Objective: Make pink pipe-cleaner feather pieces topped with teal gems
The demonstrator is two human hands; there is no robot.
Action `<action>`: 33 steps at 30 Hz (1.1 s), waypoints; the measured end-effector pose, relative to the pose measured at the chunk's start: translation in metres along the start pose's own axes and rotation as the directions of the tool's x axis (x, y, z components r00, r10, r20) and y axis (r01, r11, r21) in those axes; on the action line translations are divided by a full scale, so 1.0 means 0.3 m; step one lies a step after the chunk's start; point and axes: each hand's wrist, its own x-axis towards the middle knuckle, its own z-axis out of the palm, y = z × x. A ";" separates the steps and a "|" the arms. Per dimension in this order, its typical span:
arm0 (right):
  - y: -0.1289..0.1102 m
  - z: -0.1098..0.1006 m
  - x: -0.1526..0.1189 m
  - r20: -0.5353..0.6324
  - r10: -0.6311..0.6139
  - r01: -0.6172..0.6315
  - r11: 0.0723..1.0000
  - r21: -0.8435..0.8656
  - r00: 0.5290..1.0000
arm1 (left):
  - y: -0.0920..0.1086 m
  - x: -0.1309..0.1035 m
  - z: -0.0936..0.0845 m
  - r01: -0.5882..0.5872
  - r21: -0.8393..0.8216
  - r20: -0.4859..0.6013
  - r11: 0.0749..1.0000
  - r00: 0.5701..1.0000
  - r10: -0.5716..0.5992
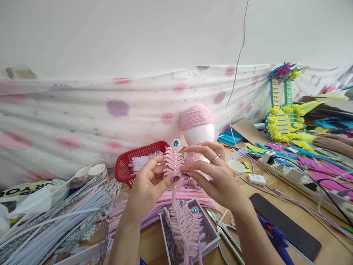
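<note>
Upright in front of me is a pink feather-like ornament (174, 162) with a row of small beads down its middle and a blue gem on top. My left hand (150, 184) pinches its lower stem between thumb and fingers. On its right side, the fingertips of my right hand (213, 171), which wears a ring, close on the pink fringes. Similar pink ornaments (184, 224) with blue gems lie below in a grey box (211, 246). Behind the hands stands a white head form (200, 133) wrapped in pink yarn at the top.
A red basket (121, 170) holds white pieces. Silver and pale stems (63, 213) cover the left. Scissors (224, 228), a black phone (285, 226), a glue gun (275, 235), a white cup (236, 167) and a power strip (303, 187) lie right. Another person's hand (335, 143) rests far right.
</note>
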 end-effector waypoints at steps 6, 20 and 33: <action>-0.002 -0.002 0.005 -0.021 -0.006 0.007 1.000 0.006 1.000 | -0.015 0.009 -0.009 0.029 -0.026 -0.066 0.999 0.997 -0.031; 0.019 -0.003 -0.007 -0.222 -0.117 0.098 0.991 -0.093 0.968 | -0.016 -0.018 0.039 -0.058 0.120 -0.211 0.991 0.974 0.083; 0.022 0.014 0.011 -0.178 -0.058 0.065 0.997 0.033 0.982 | -0.022 -0.021 0.048 -0.100 0.100 -0.248 0.990 0.961 0.122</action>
